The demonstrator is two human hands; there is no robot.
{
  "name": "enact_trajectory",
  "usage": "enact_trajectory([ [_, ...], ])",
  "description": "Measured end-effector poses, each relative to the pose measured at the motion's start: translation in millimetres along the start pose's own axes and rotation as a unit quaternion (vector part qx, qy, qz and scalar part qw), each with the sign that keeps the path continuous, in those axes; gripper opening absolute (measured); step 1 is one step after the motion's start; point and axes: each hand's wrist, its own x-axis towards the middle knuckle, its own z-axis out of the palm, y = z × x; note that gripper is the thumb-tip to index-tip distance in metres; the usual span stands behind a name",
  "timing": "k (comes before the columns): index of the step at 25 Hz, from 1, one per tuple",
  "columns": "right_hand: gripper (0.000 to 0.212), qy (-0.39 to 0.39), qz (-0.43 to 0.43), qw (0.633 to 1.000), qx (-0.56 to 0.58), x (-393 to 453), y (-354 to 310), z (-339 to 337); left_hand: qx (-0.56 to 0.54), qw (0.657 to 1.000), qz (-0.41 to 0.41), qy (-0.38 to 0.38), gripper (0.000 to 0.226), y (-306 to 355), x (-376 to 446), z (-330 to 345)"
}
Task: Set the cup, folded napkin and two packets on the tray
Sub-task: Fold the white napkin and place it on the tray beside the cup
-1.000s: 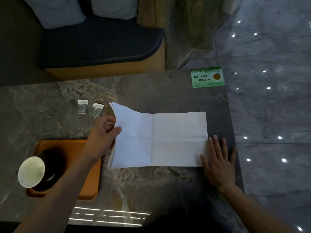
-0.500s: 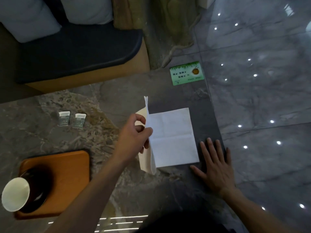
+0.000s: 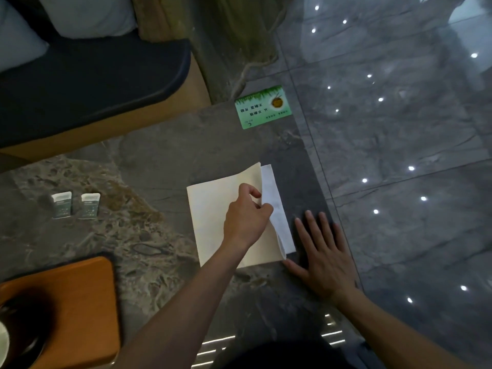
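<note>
A white paper napkin (image 3: 213, 209) lies folded in half on the dark stone table. My left hand (image 3: 246, 218) pinches the edge of its upper layer, which is laid over to the right and still slightly lifted. Flat on the table beside the napkin's right edge rests my right hand (image 3: 323, 255), fingers straight. Two small packets (image 3: 62, 205) (image 3: 89, 205) lie side by side at the left. The orange tray (image 3: 80, 302) sits at the lower left. Only a sliver of the pale cup (image 3: 3, 347) shows on it at the frame's edge.
A green card (image 3: 262, 107) lies at the table's far right corner. A bench with a dark cushion (image 3: 87, 81) and pale pillows stands behind the table. The table's right edge (image 3: 332, 209) drops to a glossy tiled floor.
My left hand has carried the napkin's left half over to the right, folding the sheet in half. The right hand stayed flat by the napkin's right edge. The view shifted right.
</note>
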Motion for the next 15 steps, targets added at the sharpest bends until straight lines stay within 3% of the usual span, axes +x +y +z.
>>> enact_trajectory([
  [15,0.100,0.005,-0.012,1.000,-0.002,2.3,1.6,5.8,0.131,0.986,0.022,0.098,0.036,-6.5,15.4,57.2],
])
